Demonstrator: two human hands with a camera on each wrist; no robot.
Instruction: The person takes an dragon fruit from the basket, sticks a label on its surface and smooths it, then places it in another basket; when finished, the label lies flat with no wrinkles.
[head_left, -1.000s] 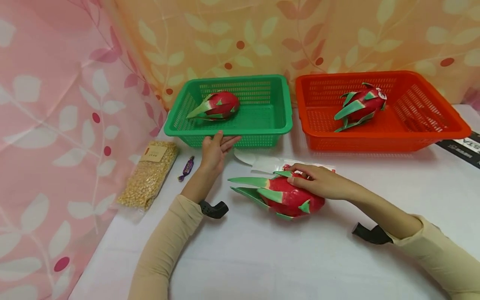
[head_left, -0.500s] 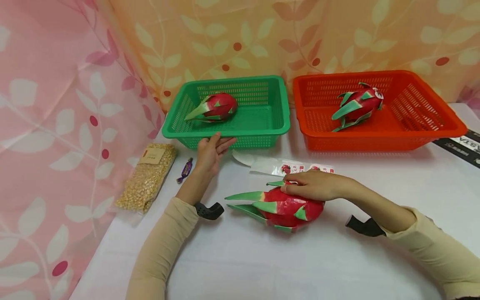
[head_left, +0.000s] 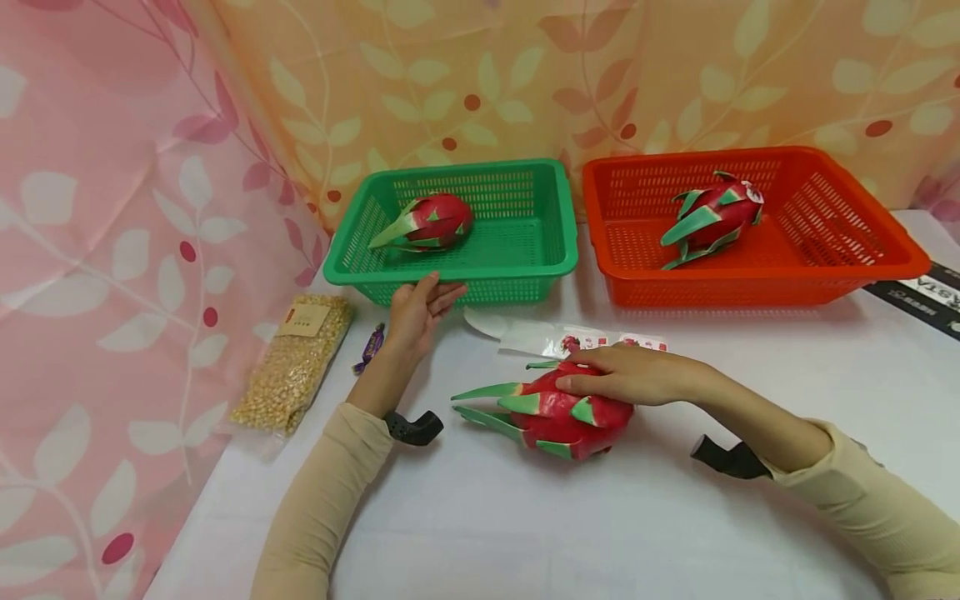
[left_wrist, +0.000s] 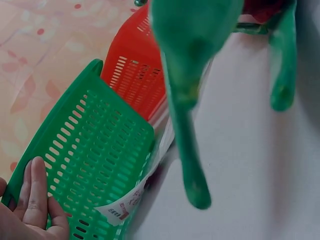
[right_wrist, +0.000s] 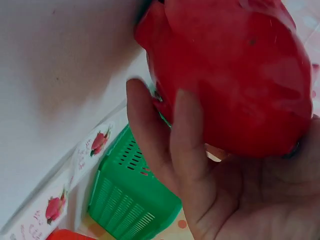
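Note:
In the head view a dragon fruit [head_left: 551, 423], red with long green scales pointing left, is over the middle of the table. My right hand [head_left: 637, 375] grips it from its far right side; in the right wrist view the fingers curl round the red skin [right_wrist: 230, 85]. My left hand [head_left: 420, 312] is at the near rim of the green basket [head_left: 491, 275], thumb over the rim and fingers against the outer wall, as the left wrist view shows. The fruit's green scales [left_wrist: 187, 145] hang large in front of that camera.
Another dragon fruit [head_left: 442, 219] lies in the green basket, and one more [head_left: 716, 217] in the red basket [head_left: 750, 292]. A strip of dragon fruit labels [head_left: 525, 335] lies before them. Left are a bag of yellow kernels [head_left: 292, 367] and a purple-wrapped candy [head_left: 369, 347]. A black box [head_left: 922, 296] sits far right.
My right hand has drawn the dragon fruit slightly toward me and turned it a little, so more of the label strip shows. The left hand stays at the green basket's rim.

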